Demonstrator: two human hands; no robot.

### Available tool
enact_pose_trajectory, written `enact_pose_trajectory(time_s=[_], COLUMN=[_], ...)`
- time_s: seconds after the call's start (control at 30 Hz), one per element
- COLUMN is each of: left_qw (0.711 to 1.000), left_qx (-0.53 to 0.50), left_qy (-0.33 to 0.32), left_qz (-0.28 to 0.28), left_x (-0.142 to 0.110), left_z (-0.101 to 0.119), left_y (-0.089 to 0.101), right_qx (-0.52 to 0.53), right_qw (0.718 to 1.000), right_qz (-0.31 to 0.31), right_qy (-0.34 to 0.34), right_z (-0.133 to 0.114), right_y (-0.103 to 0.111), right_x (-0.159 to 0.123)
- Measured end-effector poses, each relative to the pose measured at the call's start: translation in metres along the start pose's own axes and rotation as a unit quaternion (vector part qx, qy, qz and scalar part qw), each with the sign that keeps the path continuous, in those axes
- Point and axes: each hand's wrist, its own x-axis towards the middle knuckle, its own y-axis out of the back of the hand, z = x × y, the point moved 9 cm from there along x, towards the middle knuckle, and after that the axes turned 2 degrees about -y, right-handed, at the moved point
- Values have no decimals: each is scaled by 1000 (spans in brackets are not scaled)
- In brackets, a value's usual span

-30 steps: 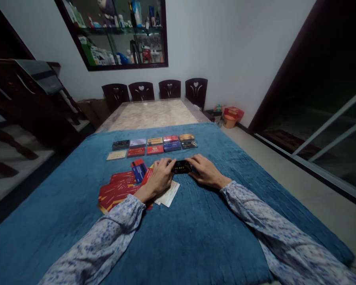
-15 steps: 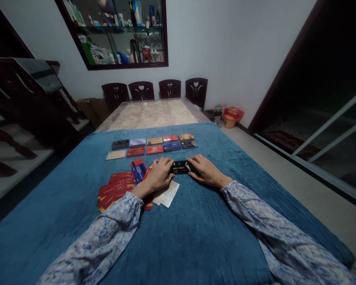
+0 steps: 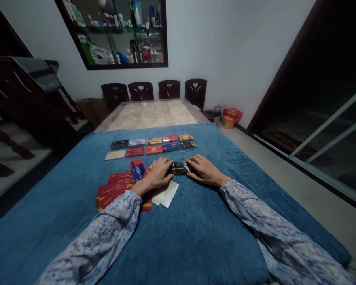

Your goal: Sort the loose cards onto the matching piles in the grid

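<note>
Black VIP cards (image 3: pixel 180 168) are gripped by their short ends between my two hands, low over the blue cloth. My left hand (image 3: pixel 156 174) closes on the left end, thumb in front and fingers behind. On the right end, my right hand (image 3: pixel 206 170) has the same grip. How many cards are in the stack I cannot tell. Under and beside my left wrist lie loose red cards (image 3: pixel 115 190), a blue and red card (image 3: pixel 138 169) and a cream card (image 3: pixel 167 194), overlapping. My left hand and forearm partly cover this pile.
Two rows of neat card stacks lie beyond my hands, among them a blue stack (image 3: pixel 171 145) and a black stack (image 3: pixel 188 145). The blue cloth (image 3: pixel 195 233) covers the near table; bare marbled tabletop (image 3: pixel 154 113) and several chairs (image 3: pixel 141 91) stand behind.
The black cards have tipped slightly, so more of their printed face shows. Both hands keep their hold in nearly the same place. The laid-out stacks and loose cards are unchanged.
</note>
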Motion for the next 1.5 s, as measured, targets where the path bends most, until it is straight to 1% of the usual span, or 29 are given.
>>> enact_pose_trajectory(time_s=[0.17, 0.4, 0.53, 0.7, 0.8, 0.93, 1.17, 1.37, 1.5], left_qw=[1000, 999, 999, 999, 999, 998, 998, 997, 994], left_qx=[12, 22, 22, 6, 7, 21, 17, 26, 24], left_qy=[-26, -34, -30, -23, -21, -16, -12, 23, 57], left_qz=[-9, -25, -33, -39, -44, -51, -52, -68, -86], left_x=[-1, 1, 3, 5, 6, 7, 10, 13, 14], left_z=[4, 5, 5, 0, -1, 0, 5, 5, 6], left_y=[0, 2, 2, -2, -4, -4, -2, -2, -2], right_qx=[15, 38, 30, 18, 8, 6, 23, 29, 48], right_qw=[1000, 999, 999, 999, 999, 999, 997, 996, 996], right_qz=[-7, -17, -13, -35, -29, -36, -69, -85, -72], right_qy=[11, 15, 15, 18, 10, 0, -20, -27, -23], right_z=[0, 5, 9, 9, 9, 13, 22, 26, 27], right_y=[1, 0, -1, -1, 1, 0, -6, -12, -8], right_x=[1, 1, 1, 2, 2, 3, 6, 8, 8])
